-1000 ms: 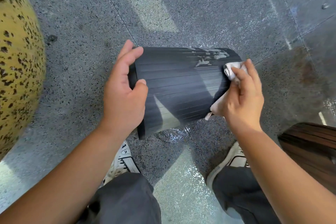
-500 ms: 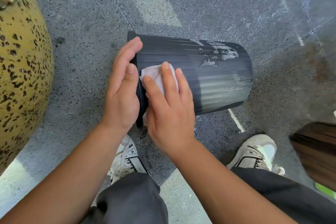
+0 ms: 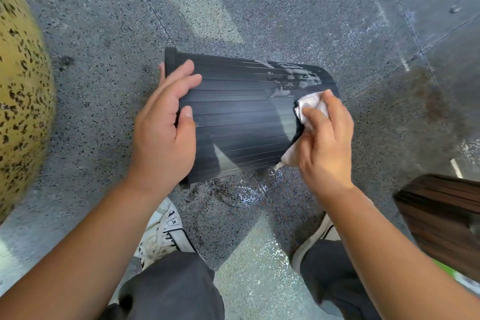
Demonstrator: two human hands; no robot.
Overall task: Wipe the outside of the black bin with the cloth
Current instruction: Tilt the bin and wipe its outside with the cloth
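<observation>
A black ribbed bin (image 3: 239,122) lies on its side on the speckled grey floor, rim end to the left, closed base to the right. Whitish dried smears mark its upper right flank. My left hand (image 3: 163,132) rests at the rim end, fingers laid over the top and thumb on the ribs. My right hand (image 3: 324,143) presses a crumpled white cloth (image 3: 310,105) against the bin's right end, fingers curled round it; a tail of cloth hangs out below the palm.
A yellow, black-speckled rounded object (image 3: 20,101) bulges at the left edge. A dark wooden surface (image 3: 441,218) sits at the lower right. My two white shoes (image 3: 166,234) stand just below the bin, with a wet patch (image 3: 233,192) on the floor between.
My right hand has slid the cloth from the rim end, beside my left hand, across to the bin's right end. My left hand stays at the rim.
</observation>
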